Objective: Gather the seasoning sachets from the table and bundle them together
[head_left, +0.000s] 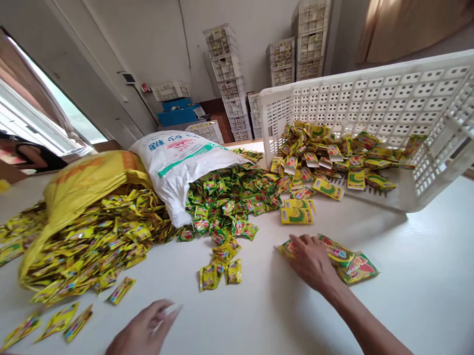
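My right hand (310,260) is on the white table, its fingers curled down over a yellow-and-green packet (284,248) that is mostly hidden beneath them. Beside that wrist lie larger shiny packets (359,268) overlapping one another. My left hand (142,330), blurred, is above the table at the lower middle, fingers bent and thumb drawn in. A pale, thin bit shows at its fingertips, too smeared to name. Between the hands rests a small cluster of yellow sachets (209,277). Two flat yellow boxes (297,216) lie just beyond my right hand.
A yellow sack (93,170) spills yellow sachets; a white sack (179,157) spills green sachets (232,195). At right, a white plastic crate (380,89) lies tipped with yellow boxes at its opening. Stacked crates (228,84) stand by the wall. Another person's arm (30,153) shows far left.
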`<state>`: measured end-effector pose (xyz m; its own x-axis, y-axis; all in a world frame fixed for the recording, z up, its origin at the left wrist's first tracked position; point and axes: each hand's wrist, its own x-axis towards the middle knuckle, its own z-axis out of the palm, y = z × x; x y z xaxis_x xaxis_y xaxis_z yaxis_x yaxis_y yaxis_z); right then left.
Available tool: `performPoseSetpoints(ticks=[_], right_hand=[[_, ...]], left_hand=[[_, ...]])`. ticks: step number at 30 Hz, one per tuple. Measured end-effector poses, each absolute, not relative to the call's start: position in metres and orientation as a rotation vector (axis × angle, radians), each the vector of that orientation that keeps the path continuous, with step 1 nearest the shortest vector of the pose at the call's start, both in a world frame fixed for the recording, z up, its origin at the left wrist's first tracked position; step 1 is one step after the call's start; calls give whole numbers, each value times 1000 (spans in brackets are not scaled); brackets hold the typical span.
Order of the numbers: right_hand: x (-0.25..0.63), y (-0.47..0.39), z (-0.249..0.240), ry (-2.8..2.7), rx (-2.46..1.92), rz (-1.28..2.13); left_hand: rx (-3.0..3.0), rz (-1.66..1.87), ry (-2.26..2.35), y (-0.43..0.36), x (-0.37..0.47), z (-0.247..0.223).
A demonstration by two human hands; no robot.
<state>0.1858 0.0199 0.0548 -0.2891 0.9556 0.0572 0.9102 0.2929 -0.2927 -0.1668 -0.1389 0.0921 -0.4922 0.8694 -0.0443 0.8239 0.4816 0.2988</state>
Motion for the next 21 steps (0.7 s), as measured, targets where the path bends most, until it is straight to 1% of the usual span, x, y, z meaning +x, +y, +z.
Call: performPoseSetpoints(ticks=[4, 6, 8, 11, 13, 15, 17, 19, 21], right_hand=[[155, -10, 67, -2560, -1387, 692], [142, -11, 72, -2590, -1264, 758], [129, 3, 75, -2534, -1267, 692], [104, 46, 74, -2369, -1432, 538], [86, 75, 68, -2284, -1535, 492], [71, 94, 58, -2248, -1589, 494], [61, 101, 46, -2240, -1598, 528], [58, 97, 35, -2238, -1589, 571], [64, 87, 26, -2238, -1569, 618]], left_hand=[[1535, 248, 2431, -74, -99, 83], [1627, 237, 2418, -53, -75, 73], [1702, 223, 2444, -40, -60, 60], [1726, 233, 2492, -34, -51, 43], [1694, 350, 2511, -33, -51, 37], [1657, 480, 2509, -35, -52, 35], [1631, 504, 2495, -37, -52, 36], [1602, 490, 2481, -39, -51, 37], [1536, 567, 2443, -41, -51, 38]])
